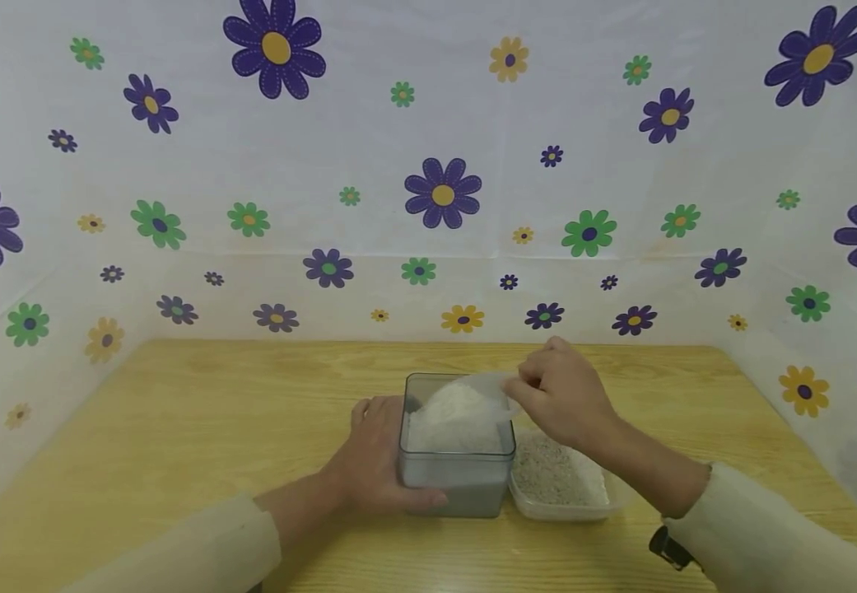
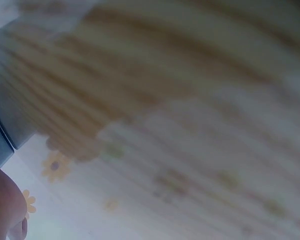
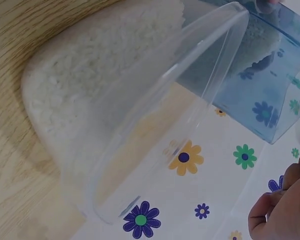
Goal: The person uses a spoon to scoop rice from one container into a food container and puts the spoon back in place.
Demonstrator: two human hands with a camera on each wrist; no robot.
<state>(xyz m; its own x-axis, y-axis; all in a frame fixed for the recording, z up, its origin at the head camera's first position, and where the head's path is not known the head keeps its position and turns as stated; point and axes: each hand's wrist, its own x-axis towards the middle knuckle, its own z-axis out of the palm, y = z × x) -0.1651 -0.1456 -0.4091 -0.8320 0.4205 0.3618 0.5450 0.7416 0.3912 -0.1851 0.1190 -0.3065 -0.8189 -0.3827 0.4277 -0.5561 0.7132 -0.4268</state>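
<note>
Only head, right wrist — rice tub [image 1: 563,512]

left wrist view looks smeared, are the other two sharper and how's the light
Left wrist: very blurry, the flowered backdrop mostly smeared, though an orange flower at lower left reads clearer; head: sharper, softly lit, no hard shadows on the table; right wrist: white grains distinct, pale highlights along the clear tub.

At ten, twelve and two o'clock, your yellow wood-grain tabletop [image 1: 176,428] meets white sheeting [image 1: 369,140] with purple, green and yellow flowers [image 1: 443,195].
</note>
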